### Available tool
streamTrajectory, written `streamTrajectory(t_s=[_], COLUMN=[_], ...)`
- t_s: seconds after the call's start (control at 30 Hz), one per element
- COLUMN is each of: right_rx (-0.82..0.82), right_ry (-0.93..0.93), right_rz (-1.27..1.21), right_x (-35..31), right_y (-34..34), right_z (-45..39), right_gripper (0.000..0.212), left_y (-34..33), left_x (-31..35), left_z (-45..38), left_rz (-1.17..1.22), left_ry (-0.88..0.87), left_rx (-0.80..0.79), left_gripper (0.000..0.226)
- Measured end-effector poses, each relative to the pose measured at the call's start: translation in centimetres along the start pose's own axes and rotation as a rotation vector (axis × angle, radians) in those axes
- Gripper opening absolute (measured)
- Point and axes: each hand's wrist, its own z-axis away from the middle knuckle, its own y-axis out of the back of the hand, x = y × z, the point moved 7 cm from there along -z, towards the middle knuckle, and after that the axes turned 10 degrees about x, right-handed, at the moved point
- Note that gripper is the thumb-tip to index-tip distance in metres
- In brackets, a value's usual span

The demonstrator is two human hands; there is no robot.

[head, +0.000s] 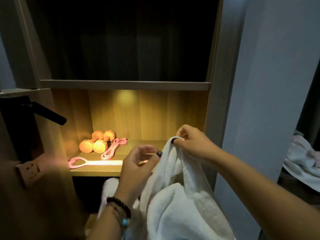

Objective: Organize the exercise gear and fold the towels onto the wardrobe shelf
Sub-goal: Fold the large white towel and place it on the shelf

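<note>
Dim, soft picture — one warm lamp lights the shelf [97, 170], upper wardrobe [124, 40] perhaps unlit — edges bowed.

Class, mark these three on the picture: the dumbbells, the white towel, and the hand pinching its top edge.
dumbbells [97, 142], head view, on the near dumbbell's handle.
white towel [174, 196], head view, on the hanging folds.
right hand [194, 142], head view, on its back.

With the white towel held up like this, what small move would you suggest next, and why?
Probably slide the left hand along the top edge of the white towel to find its other corner. The right hand already pinches one corner, while the rest hangs bunched and unfolded in front of the lit shelf.
</note>
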Motion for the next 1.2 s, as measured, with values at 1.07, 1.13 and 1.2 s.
streamTrajectory(t_s=[1.07, 1.13, 1.2], right_rx=[-0.267, -0.463, -0.418], right_ry=[0.219, 0.246, 0.289], right_rz=[0.268, 0.087, 0.009], right_x=[2.9, 0.3, -0.5], right_y=[-6.2, -9.5, -10.9], right_z=[3.0, 4.9, 5.2], right_gripper=[0.050, 0.040, 0.017], left_y=[4.2, 4.1, 4.6], left_x=[-4.6, -3.4, -2.2], left_z=[2.3, 1.5, 0.9], left_rz=[-0.452, -0.389, -0.373], left_ry=[-0.069, -0.138, -0.213], left_rx=[0.023, 0.033, 0.084], left_gripper=[0.041, 0.043, 0.047])
